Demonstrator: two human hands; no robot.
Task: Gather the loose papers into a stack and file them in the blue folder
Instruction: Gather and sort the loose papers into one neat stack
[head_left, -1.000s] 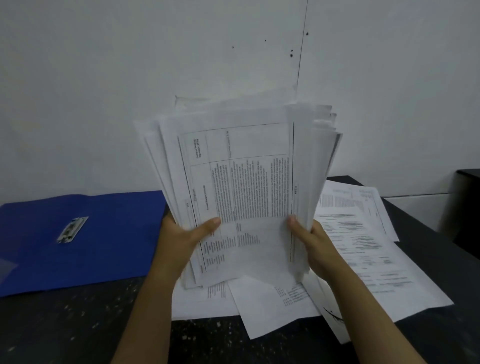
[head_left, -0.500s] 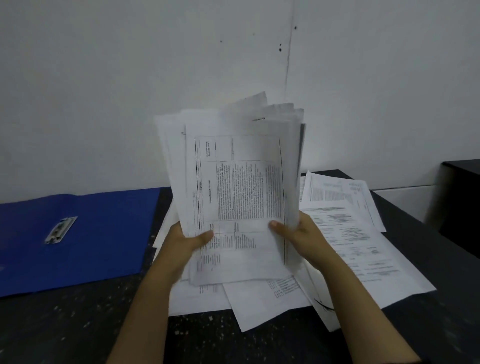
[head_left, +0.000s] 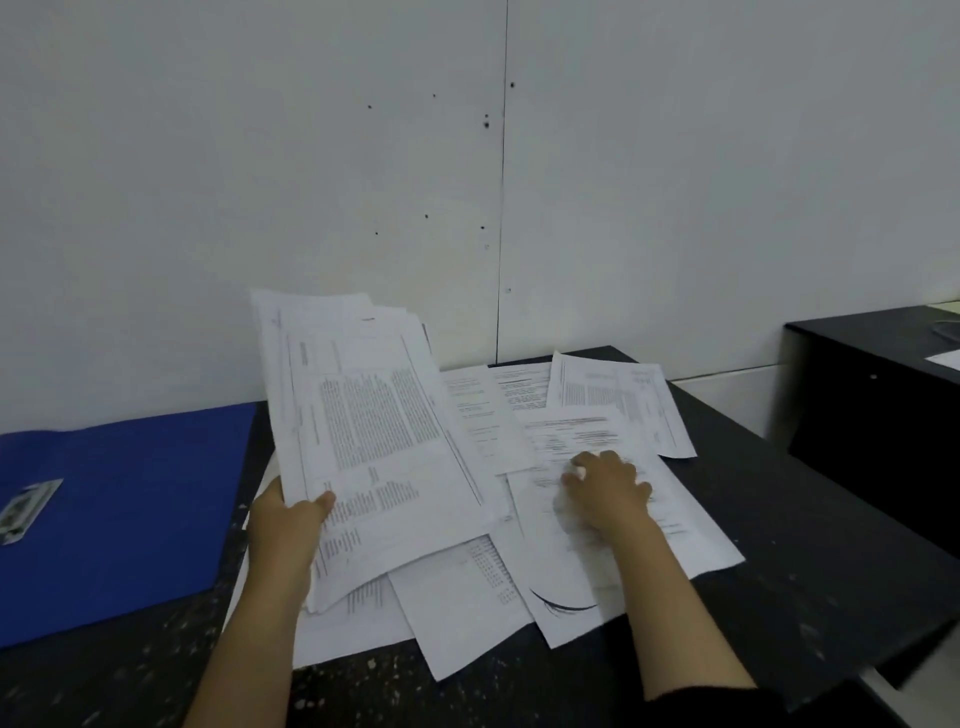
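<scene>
The blue folder (head_left: 119, 514) lies open and flat on the dark table (head_left: 810, 561), well to the left of the left hand's fingers, a metal clip (head_left: 28, 506) on its inner face. The left hand (head_left: 285, 525) grips the gathered stack of papers (head_left: 374, 441) at its lower left corner, thumb curled over the top sheet, the stack tilted up above the table. Right of that thumb, loose sheets (head_left: 613, 410) lie overlapping. The right hand (head_left: 608, 483) rests on one of them, fingers bent; the blur hides whether they pinch it.
</scene>
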